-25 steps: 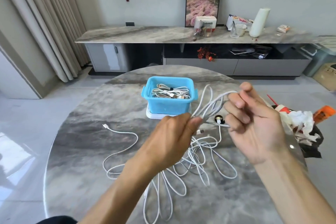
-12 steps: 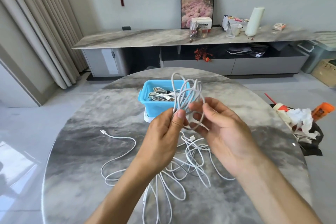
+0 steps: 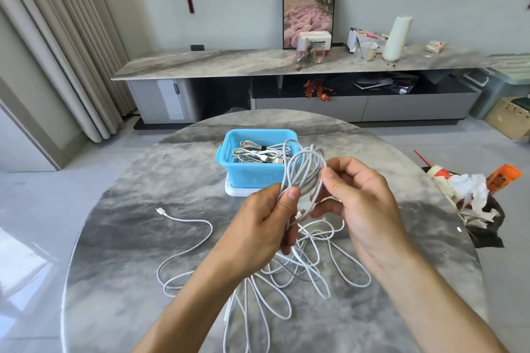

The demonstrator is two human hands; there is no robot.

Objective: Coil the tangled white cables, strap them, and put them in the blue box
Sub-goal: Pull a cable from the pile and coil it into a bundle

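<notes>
Left hand: fingers and thumb closed round the base of a white coil, pinching the gathered strands so the loops stay put. Right hand: thumb and forefinger pinch the coil's far side, likely steadying it or feeding the next turn; lower fingers curled, with a plug end hanging between the two hands. Coil stands upright, held clear above the counter, just nearer than the blue box.

No strap seen on this coil; judged to be mid-coiling, strapping not yet done.

Below and nearer than the fingers: the loose white cables sprawl in overlapping loops on the counter, one tail running out left to a connector. Number of separate cables in that tangle can't be told — perhaps two or three.

Beyond the fingers: one blue box, resting on a white lid or tray, already holding several bundled cables; exact count unclear.
</notes>
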